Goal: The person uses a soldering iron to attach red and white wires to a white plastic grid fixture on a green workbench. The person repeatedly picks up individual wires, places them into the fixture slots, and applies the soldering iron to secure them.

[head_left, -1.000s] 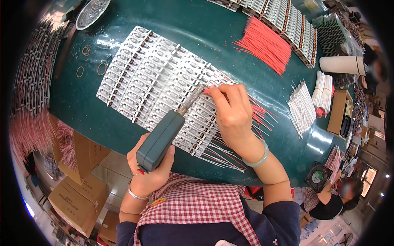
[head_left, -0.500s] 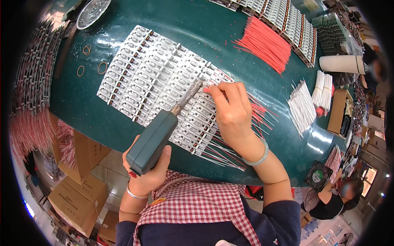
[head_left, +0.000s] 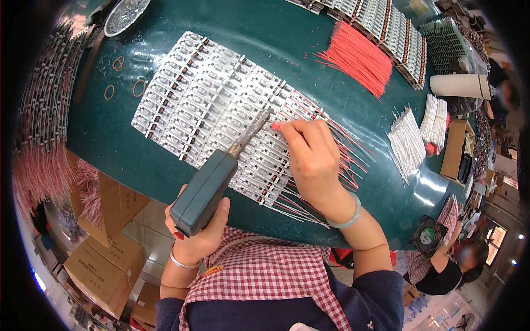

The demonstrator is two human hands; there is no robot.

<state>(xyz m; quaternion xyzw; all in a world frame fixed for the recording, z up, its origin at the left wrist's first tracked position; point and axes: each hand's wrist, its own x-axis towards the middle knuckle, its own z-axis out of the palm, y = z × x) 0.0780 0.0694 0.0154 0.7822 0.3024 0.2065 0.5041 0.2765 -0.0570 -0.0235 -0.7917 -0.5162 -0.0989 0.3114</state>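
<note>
Green table [head_left: 248, 41] fills most of the head view, workshop clutter around it. Panel of small white circuit boards [head_left: 221, 83] lies flat mid-table, at a slant; red and white wires [head_left: 345, 163] run off its right side.

Left hand [head_left: 201, 243] is wrapped round the body of a dark green tool [head_left: 204, 190]. Its metal tip [head_left: 264, 116] points up and right, over the panel, just beside the right fingertips. Can't tell if the tip touches a board.

Right hand [head_left: 312, 160] is over the panel's right part, thumb and forefinger drawn close together. Can't tell if a wire is pinched between them. Hands are apart from each other.

Far side, right of the panel: pile of loose red wires [head_left: 359, 60], next to more boards [head_left: 381, 33]. Right: loose white wires [head_left: 406, 146], then tied white bundles [head_left: 433, 124]. Left: rubber bands [head_left: 109, 92], metal bowl [head_left: 108, 35] near the far edge. Cardboard box [head_left: 102, 270] below the table, lower left. Black fan [head_left: 428, 236] at the lower right, co-worker [head_left: 441, 278] just beyond.
</note>
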